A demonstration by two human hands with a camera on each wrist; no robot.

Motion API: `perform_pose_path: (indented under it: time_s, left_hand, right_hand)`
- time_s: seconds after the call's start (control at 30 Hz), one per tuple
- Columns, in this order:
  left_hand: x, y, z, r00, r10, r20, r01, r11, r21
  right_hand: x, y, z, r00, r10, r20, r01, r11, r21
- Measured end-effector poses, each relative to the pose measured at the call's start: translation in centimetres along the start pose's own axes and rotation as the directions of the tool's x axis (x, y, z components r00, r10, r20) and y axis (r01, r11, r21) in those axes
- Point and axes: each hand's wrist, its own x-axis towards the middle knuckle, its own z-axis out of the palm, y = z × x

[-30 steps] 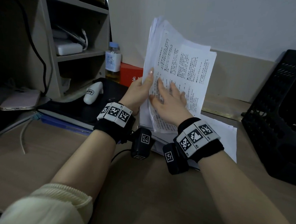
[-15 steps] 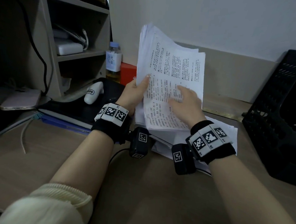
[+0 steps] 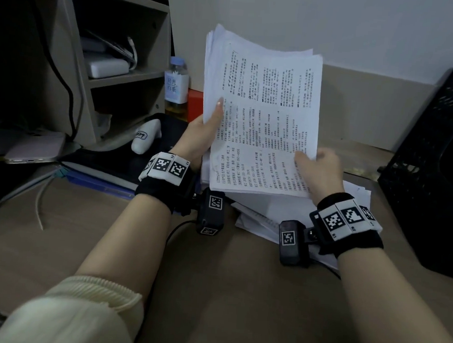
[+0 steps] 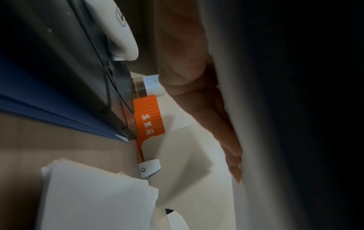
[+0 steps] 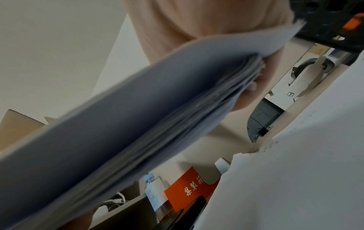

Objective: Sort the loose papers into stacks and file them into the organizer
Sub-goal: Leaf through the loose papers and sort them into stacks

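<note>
A thick stack of printed papers (image 3: 261, 115) stands nearly upright above the desk, held by both hands. My left hand (image 3: 203, 135) grips its left edge, thumb on the front sheet and fingers (image 4: 222, 124) flat behind. My right hand (image 3: 319, 169) grips the stack's lower right edge; the right wrist view shows the stack (image 5: 138, 124) edge-on with the thumb behind it. More loose papers (image 3: 276, 215) lie flat on the desk under the held stack. The black mesh organizer (image 3: 434, 169) stands at the right.
A grey shelf unit (image 3: 93, 63) stands at the left with a white box inside. Beside it are a tea bottle (image 3: 176, 87), an orange box (image 3: 194, 104), a white device (image 3: 144, 136) on a dark folder and a phone (image 3: 34, 148). A wall runs behind.
The right hand slid from the middle of the front sheet to the stack's lower right edge and took hold there. The stack shifted a little left and squared up.
</note>
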Motion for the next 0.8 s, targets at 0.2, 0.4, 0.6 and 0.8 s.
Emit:
perform_pose_path:
  time_s: [0.2, 0.4, 0.6, 0.8]
  left_hand:
    - [-0.2, 0.1, 0.3, 0.997, 0.016, 0.074, -0.014, 1.000, -0.026]
    - [-0.2, -0.2, 0.6, 0.994, 0.102, 0.030, -0.102, 0.995, -0.015]
    - [-0.5, -0.7, 2.2, 0.971, 0.239, -0.001, -0.239, 0.970, -0.042]
    - [-0.6, -1.6, 2.9, 0.968, 0.219, 0.125, -0.220, 0.975, -0.002]
  right_hand:
    - [-0.8, 0.0, -0.1, 0.999, -0.013, -0.042, 0.019, 0.991, 0.134]
    - [-1.0, -0.4, -0.6, 0.982, -0.133, -0.132, 0.153, 0.975, 0.159]
    - [-1.7, -0.9, -0.9, 0.942, -0.252, -0.221, 0.300, 0.928, 0.222]
    - [-1.5, -0.4, -0.6, 0.950, -0.260, -0.176, 0.299, 0.918, 0.259]
